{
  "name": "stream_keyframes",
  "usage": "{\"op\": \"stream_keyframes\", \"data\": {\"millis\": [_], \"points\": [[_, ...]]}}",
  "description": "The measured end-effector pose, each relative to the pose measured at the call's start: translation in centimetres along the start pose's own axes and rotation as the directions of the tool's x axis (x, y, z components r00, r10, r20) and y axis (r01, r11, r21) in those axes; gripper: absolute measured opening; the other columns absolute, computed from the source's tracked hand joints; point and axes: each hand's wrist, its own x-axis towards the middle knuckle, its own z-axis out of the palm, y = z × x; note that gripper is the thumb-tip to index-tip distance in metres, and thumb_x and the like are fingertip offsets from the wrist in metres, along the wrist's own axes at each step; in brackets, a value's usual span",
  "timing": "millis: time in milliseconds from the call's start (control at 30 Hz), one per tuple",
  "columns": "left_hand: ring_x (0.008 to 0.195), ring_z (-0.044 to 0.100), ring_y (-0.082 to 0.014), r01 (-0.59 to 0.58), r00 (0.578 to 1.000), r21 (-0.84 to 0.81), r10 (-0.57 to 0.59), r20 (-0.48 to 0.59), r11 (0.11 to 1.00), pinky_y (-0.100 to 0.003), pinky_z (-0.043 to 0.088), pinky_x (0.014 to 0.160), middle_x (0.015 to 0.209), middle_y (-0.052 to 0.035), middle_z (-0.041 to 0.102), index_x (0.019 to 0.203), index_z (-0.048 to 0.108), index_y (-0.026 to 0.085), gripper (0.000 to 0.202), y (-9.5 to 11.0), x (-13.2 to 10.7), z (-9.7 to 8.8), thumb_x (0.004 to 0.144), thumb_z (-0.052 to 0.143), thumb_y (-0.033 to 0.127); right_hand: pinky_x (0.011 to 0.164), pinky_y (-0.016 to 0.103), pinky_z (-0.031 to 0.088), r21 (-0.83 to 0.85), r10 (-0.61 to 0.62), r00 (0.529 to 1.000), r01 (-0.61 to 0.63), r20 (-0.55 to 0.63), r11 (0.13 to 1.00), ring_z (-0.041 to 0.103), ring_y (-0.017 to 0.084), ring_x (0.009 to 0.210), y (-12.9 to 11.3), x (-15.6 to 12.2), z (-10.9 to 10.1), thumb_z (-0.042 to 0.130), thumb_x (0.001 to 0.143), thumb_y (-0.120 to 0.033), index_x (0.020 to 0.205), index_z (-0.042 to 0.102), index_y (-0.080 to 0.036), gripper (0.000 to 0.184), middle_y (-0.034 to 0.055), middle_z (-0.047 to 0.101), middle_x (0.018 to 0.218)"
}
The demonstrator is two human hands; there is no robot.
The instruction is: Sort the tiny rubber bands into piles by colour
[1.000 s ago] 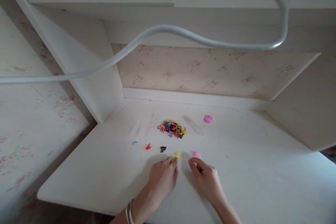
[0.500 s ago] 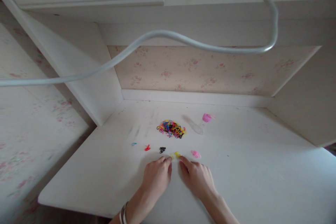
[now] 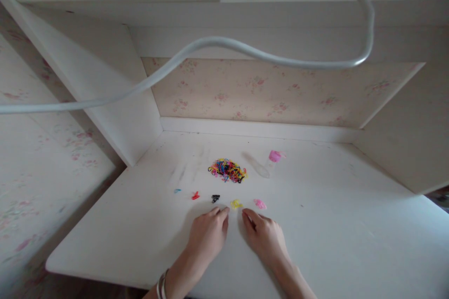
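Small rubber bands lie in a mixed-colour heap [image 3: 228, 170] on the white desk. In front of it runs a row of sorted bands: blue bands [image 3: 177, 191], red bands [image 3: 195, 195], black bands [image 3: 215, 198], yellow bands [image 3: 236, 203] and pink bands [image 3: 260, 204]. My left hand [image 3: 209, 230] rests just left of and below the yellow bands, fingers curled together. On their other side is my right hand [image 3: 265, 233], thumb and forefinger pinched, below the pink bands. Whether either hand holds a band is hidden.
A clear tube with a pink cap [image 3: 275, 156] lies behind the row, right of the heap. A white cable [image 3: 224, 42] crosses in front of the shelf. White cabinet panels [image 3: 136, 98] enclose the desk [image 3: 333, 233] at left, back and right.
My right forefinger has drawn back from the yellow bands and closed toward the thumb. The yellow bands now sit together in one small group, apart from both hands. The view has shifted slightly.
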Motion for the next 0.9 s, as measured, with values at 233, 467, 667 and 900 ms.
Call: {"op": "stream_keyframes", "data": {"millis": [233,467,667,900], "points": [[0.077,0.065,-0.0132,0.015,0.992,-0.408,-0.064,-0.107,0.913,-0.021,0.049,0.072,0.087,-0.0031,0.071,0.096,0.068,0.023,0.029,-3.4,-2.9,0.0,0.092,0.04,0.03,0.053,0.019,0.038,0.249,0.034,0.999,-0.028,-0.021,0.968,0.059,0.012,0.055,1.5,2.2,-2.3,0.034,0.09,-0.047,0.095,0.069,-0.027,0.041,-0.0017,0.065,0.06],[0.074,0.064,-0.0119,-0.031,0.985,-0.573,-0.071,-0.155,0.819,-0.019,0.05,0.069,0.09,-0.0042,0.071,0.1,0.067,0.022,0.03,-5.2,-4.1,1.1,0.091,0.043,0.036,0.066,0.024,0.042,-0.176,0.165,0.981,-0.146,0.101,0.973,0.065,0.018,0.084,2.1,9.4,-4.3,0.038,0.089,-0.041,0.114,0.062,-0.03,0.036,0.0047,0.071,0.094],[0.071,0.063,-0.0111,-0.039,0.987,-0.586,-0.06,-0.147,0.809,-0.017,0.049,0.067,0.082,-0.0014,0.069,0.098,0.067,0.023,0.028,-4.8,-4.2,0.5,0.092,0.043,0.034,0.068,0.027,0.042,-0.234,0.136,0.985,-0.108,0.108,0.966,0.065,0.021,0.087,1.1,11.6,-2.7,0.034,0.091,-0.042,0.109,0.065,-0.028,0.038,0.0078,0.07,0.098],[0.073,0.062,-0.0108,-0.038,0.99,-0.6,-0.051,-0.131,0.799,-0.018,0.047,0.069,0.083,-0.0007,0.068,0.098,0.067,0.024,0.026,-4.9,-4.2,0.5,0.092,0.043,0.031,0.067,0.025,0.04,-0.259,0.12,0.989,-0.095,0.081,0.961,0.064,0.02,0.086,1.0,11.8,-2.4,0.03,0.094,-0.041,0.101,0.068,-0.027,0.04,0.0064,0.07,0.095]]}}
